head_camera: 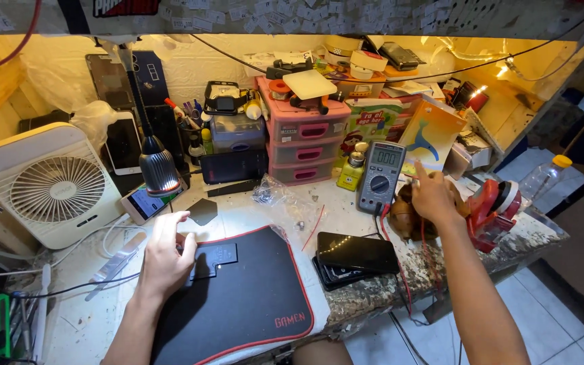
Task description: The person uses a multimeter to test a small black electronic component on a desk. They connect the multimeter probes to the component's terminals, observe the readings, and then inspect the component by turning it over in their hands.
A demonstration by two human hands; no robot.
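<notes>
The left hand point(165, 257) is resting on the near-left corner of the black mat point(251, 297), fingers spread loosely and lying flat, pressing on a small dark plate point(214, 257) but gripping nothing. That plate is lying directly under and just right of the fingertips, its long axis running left to right across the mat. The right hand point(432, 197) is reaching well apart to the far right, index finger extended upward and the others curled; whether it is holding anything beneath the palm cannot be told. It is hovering just right of the grey multimeter point(380, 177), which is standing tilted with its long axis running away from the person. Red leads point(385, 233) are trailing down from the meter past the stacked dark phones point(354, 257), lying between the two hands. The right hand is clearly the nearer to the meter; the left is the nearer to the plate.
</notes>
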